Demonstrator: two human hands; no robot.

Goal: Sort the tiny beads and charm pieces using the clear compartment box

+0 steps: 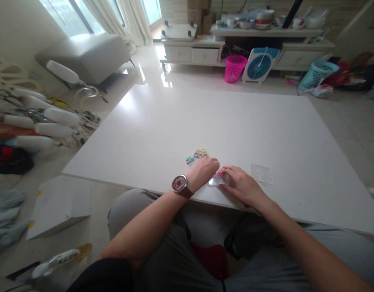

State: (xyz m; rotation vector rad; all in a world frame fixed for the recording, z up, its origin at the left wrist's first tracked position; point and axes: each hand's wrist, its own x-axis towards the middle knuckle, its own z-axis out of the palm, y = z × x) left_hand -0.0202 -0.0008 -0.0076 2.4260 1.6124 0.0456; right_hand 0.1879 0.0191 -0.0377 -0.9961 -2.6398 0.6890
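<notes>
My right hand (243, 184) grips the right side of a small clear plastic box (215, 181) near the table's front edge, thumb low and fingers over its top. Small pink and orange pieces (221, 173) show in the box by the fingertips. My left hand (204, 167), a watch on its wrist, reaches over the box's left side with its fingers curled closed. Whatever those fingers hold, if anything, is hidden. Just beyond it lie several beige and grey rings (200, 153) and a cluster of small coloured pieces (189, 159).
A clear flat lid (261, 173) lies on the white table (223, 121), right of my right hand. Across the floor stand a pink basket (234, 69), a blue fan (260, 65) and a low cabinet (205, 55). White-padded metal frames (62, 116) crowd the left side.
</notes>
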